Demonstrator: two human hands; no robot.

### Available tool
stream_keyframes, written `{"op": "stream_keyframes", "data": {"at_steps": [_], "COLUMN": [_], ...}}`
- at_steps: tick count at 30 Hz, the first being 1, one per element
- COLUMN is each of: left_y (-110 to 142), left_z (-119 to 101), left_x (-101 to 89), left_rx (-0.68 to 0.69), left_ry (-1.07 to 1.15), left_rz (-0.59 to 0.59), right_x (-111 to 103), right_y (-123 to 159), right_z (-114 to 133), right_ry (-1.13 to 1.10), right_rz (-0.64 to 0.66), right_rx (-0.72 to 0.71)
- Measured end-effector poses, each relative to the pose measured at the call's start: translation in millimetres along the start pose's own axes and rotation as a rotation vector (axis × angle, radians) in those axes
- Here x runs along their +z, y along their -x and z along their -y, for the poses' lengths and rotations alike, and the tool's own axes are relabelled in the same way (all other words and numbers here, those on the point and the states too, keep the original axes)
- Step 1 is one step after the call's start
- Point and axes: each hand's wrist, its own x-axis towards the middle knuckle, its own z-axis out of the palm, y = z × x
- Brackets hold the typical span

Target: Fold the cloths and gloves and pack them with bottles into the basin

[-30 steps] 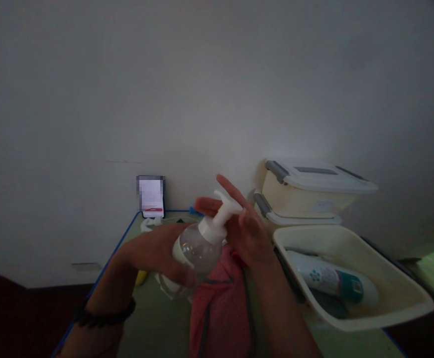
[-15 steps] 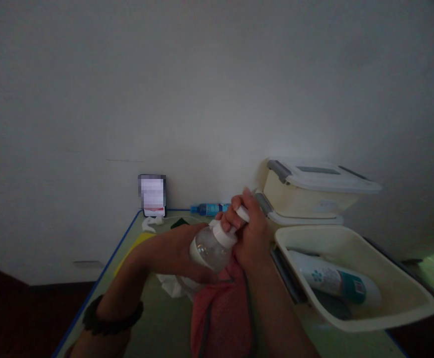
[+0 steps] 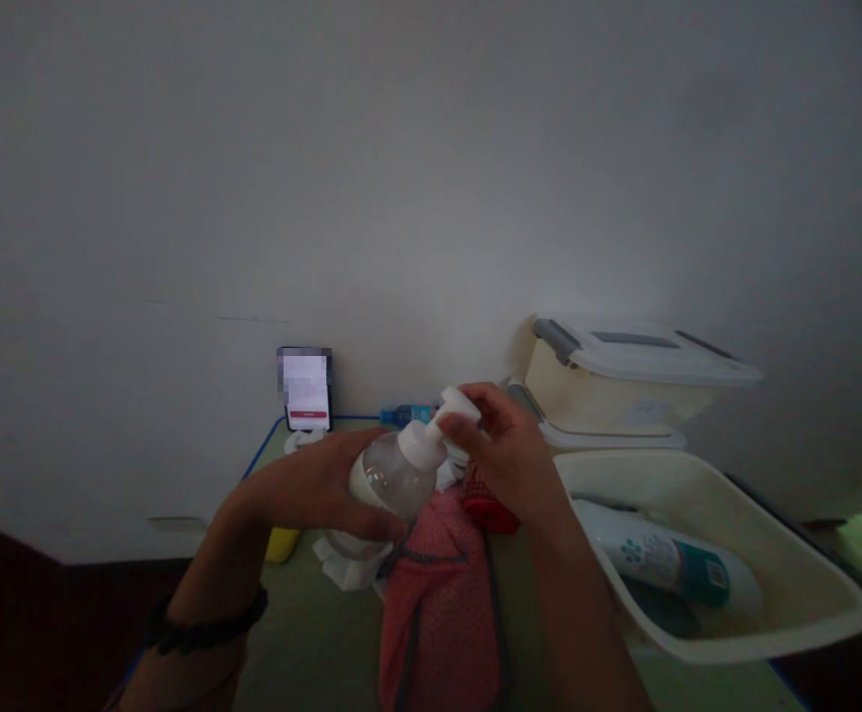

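A clear pump bottle (image 3: 403,475) with a white collar and pump head is held tilted above the table, its top leaning to the right. My left hand (image 3: 319,483) wraps round the bottle's body. With thumb and fingers, my right hand (image 3: 501,440) grips the white pump head (image 3: 459,405). Below the bottle lies a red cloth (image 3: 446,613) with dark edging. A red object (image 3: 491,509) shows partly under my right hand; its kind I cannot make out. Crumpled white material (image 3: 346,572) sits beneath my left hand.
A phone (image 3: 307,391) leans on the wall at the back. A blue bottle (image 3: 405,415) lies along the far table edge. To the right, an open cream bin (image 3: 787,593) holds a white and green bottle (image 3: 653,549); a lidded box (image 3: 616,391) stands behind. Something yellow (image 3: 281,544) lies left.
My right hand has shifted from fingers curled around the pump's neck to a pinch on its head. The bottle has moved slightly left, and the red object has come into sight.
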Motion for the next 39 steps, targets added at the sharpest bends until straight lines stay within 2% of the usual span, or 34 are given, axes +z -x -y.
{"op": "stream_keyframes", "data": {"at_steps": [2, 3, 6, 9, 12, 19, 23, 26, 29, 31, 34, 39], "left_y": [0, -1, -1, -1, -1, -3, -2, -2, -4, -5, -6, -1], "left_z": [1, 1, 3, 5, 4, -1, -1, 1, 2, 2, 3, 3], "left_x": [0.3, 0.2, -0.6, -1.2, -0.7, 1.2, 0.5, 0.9, 2.8, 4.0, 3.8, 0.5], "left_rx": [0.017, 0.023, 0.032, 0.054, 0.079, 0.116, 0.078, 0.005, -0.058, -0.085, -0.08, -0.032], "left_ry": [0.033, 0.05, 0.109, 0.172, 0.196, 0.194, 0.174, 0.067, -0.05, -0.1, -0.109, -0.055], "left_rz": [0.0, -0.001, 0.006, 0.032, 0.045, 0.04, 0.031, -0.006, -0.048, -0.068, -0.067, -0.054], "right_x": [10, 14, 21, 16, 10, 13, 11, 7, 5, 4, 3, -2], "right_y": [0, 1, 2, 4, 6, 6, 5, 2, -1, -2, -1, 5], "right_z": [3, 4, 6, 8, 9, 9, 7, 5, 1, 0, 0, 5], "right_ry": [-0.136, -0.241, -0.558, -0.665, -0.618, -0.485, -0.444, -0.241, 0.037, 0.188, 0.172, -0.254], "right_rz": [-0.07, -0.067, 0.089, 0.273, 0.31, 0.198, 0.145, 0.027, -0.147, -0.213, -0.186, 0.087], "right_rx": [0.036, 0.044, 0.081, 0.157, 0.158, 0.049, -0.032, -0.048, -0.005, 0.019, -0.006, 0.016]}}
